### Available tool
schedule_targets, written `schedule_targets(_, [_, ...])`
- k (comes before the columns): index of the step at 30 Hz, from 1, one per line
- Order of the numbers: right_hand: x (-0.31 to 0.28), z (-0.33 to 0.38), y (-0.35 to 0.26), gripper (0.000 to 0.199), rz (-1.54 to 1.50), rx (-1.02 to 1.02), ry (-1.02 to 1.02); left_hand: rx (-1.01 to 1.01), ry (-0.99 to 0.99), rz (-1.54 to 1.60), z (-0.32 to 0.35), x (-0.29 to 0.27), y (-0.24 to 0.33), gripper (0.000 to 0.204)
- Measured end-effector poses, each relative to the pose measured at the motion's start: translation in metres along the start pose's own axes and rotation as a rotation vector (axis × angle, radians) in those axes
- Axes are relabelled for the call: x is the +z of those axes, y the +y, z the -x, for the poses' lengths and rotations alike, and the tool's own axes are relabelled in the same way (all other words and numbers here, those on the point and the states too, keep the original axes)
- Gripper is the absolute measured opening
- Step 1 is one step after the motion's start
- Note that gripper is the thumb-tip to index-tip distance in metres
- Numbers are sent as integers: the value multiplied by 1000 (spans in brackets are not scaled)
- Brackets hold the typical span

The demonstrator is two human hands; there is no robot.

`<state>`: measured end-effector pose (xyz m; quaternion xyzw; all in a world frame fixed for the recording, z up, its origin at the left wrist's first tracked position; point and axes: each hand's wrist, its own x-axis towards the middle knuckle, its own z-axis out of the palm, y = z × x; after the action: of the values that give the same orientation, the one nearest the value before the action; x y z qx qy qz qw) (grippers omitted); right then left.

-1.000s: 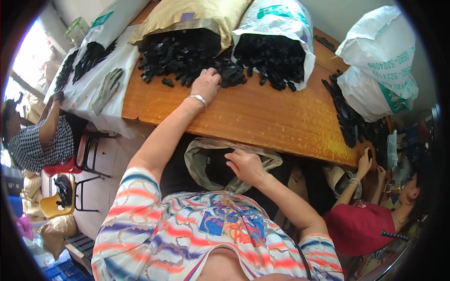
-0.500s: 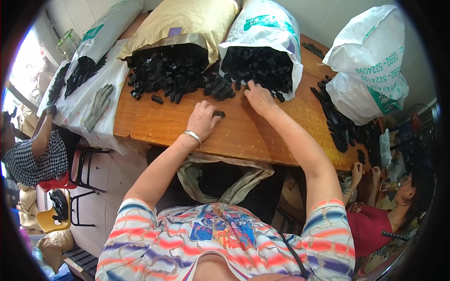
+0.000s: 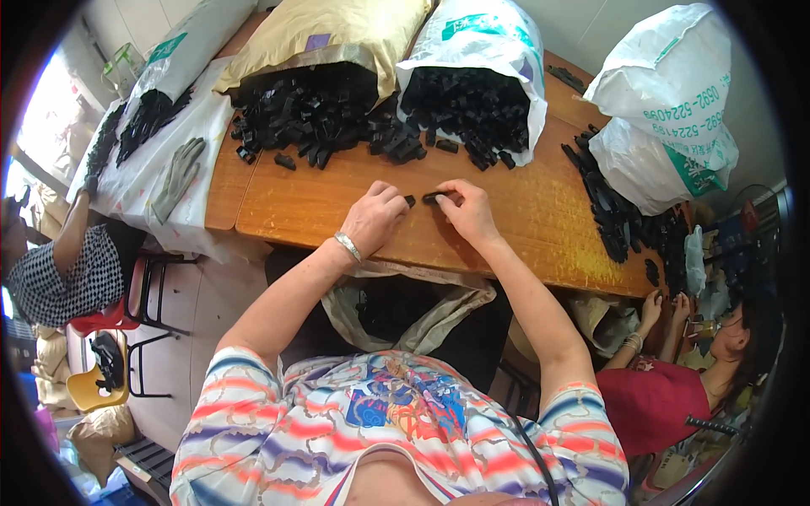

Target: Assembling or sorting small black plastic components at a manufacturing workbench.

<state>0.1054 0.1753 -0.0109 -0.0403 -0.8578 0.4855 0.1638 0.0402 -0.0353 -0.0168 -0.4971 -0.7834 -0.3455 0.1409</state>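
Beyond the hands, a gold sack (image 3: 337,34) and a white sack (image 3: 498,42) spill black parts across the wooden counter (image 3: 523,228), where the right hand (image 3: 468,211) pinches a small black part (image 3: 434,198) and the left hand (image 3: 375,218) a smaller, hardly visible one.

Two open sacks (image 3: 337,51) behind the hands (left hand (image 3: 374,218) beside right hand (image 3: 469,211)), on table (image 3: 540,228)

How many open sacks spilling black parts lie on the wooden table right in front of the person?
2: a gold sack at upper left and a white sack beside it. Other white bags sit on neighbouring surfaces; more may be hidden.
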Motion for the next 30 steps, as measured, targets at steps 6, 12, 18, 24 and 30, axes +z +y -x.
schedule_targets(6, [-9, 7, -3, 26, 320, -90, 38, 2, 0, 146, -4, -2, -3, 28])
schedule_targets(12, [8, 8, -47, 20, 292, -257, -100, -203, 57, 66, 4, -7, -9, 32])
schedule_targets(18, [22, 8, -41, 21, 381, -311, -135, -258, -15, 17, 5, -4, -11, 25])
schedule_targets(24, [18, 5, -40, 20, 398, -349, -176, -265, -22, 24, 6, -3, -10, 25])
schedule_targets(30, [20, 4, -39, 21, 377, -354, -174, -273, -39, 22, 7, -2, -13, 25])
